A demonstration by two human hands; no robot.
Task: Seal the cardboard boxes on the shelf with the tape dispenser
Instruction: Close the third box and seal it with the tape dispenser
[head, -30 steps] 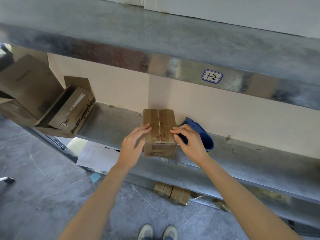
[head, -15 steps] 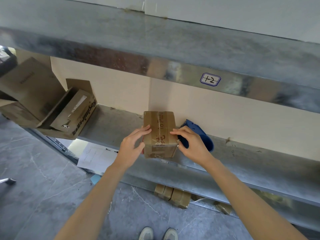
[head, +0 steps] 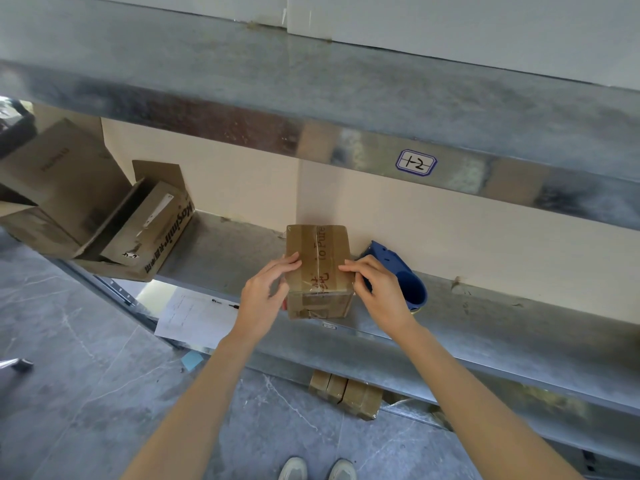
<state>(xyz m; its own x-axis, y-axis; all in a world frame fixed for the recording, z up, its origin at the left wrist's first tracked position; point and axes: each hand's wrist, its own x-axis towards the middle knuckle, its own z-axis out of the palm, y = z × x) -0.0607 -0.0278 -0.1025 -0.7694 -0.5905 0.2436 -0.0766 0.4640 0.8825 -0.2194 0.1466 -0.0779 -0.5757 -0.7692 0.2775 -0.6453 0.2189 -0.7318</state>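
Note:
A small taped cardboard box (head: 317,251) with handwriting stands at the front edge of the metal shelf (head: 225,251). My left hand (head: 265,294) lays straight fingers across the box's top left, with the thumb against its left front edge. My right hand (head: 379,294) pinches the top right corner, index finger on the tape and thumb at the edge. The blue tape dispenser (head: 401,275) lies on the shelf just behind my right hand, partly hidden by it.
A larger open cardboard box (head: 145,237) tilts off the shelf's left end, with other flattened cartons beside it. The upper shelf (head: 311,98) overhangs with a label (head: 415,162). Small boxes (head: 346,396) sit on the lower level. A paper sheet (head: 194,317) lies below.
Both hands have stayed on the box, shifting slightly along its taped top. The view has drifted a little; the dispenser has not moved.

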